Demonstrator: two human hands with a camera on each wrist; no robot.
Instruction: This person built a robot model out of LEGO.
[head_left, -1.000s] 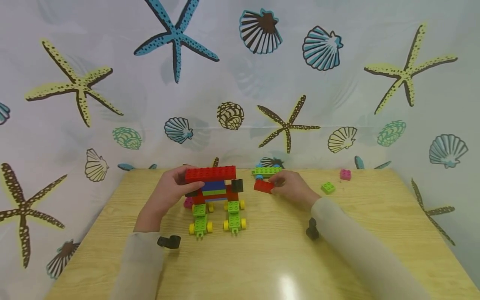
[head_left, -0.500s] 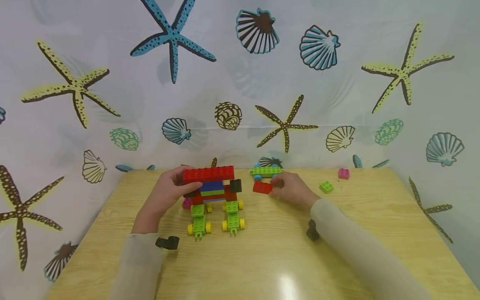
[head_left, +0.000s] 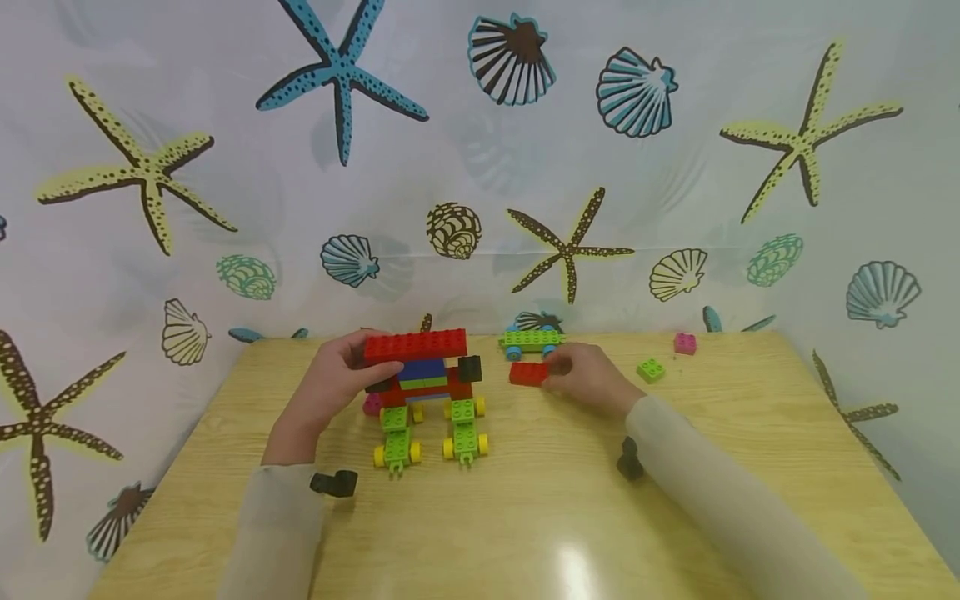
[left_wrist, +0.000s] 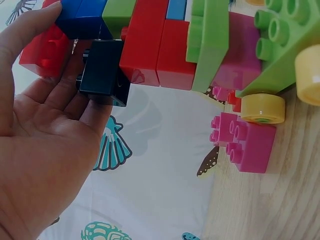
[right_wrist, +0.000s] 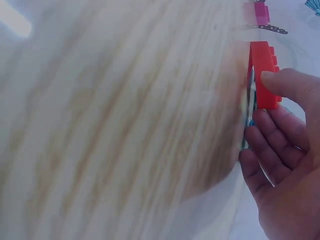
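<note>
A block model (head_left: pixel 427 383) stands mid-table: a long red brick (head_left: pixel 416 344) on top, blue, green and red layers, black blocks at its sides, and two green wheeled bases (head_left: pixel 431 433) with yellow wheels. My left hand (head_left: pixel 330 387) grips its left end, thumb on the red top (left_wrist: pixel 42 50), fingers under a black block (left_wrist: pixel 102 70). My right hand (head_left: pixel 588 377) pinches a small red brick (head_left: pixel 528 373) that lies on the table, thumb on it in the right wrist view (right_wrist: pixel 264 75).
A green plate on blue wheels (head_left: pixel 531 340) sits behind the red brick. Loose green (head_left: pixel 649 370) and pink (head_left: pixel 684 342) bricks lie at the back right, a pink one (left_wrist: pixel 242 142) beside the model. Black pieces lie near each forearm (head_left: pixel 335 482) (head_left: pixel 628 460). The wooden table (head_left: pixel 525 533) meets a shell-print curtain.
Both hands keep their holds. The right hand with the red brick has shifted very slightly; the view has drifted a little.
</note>
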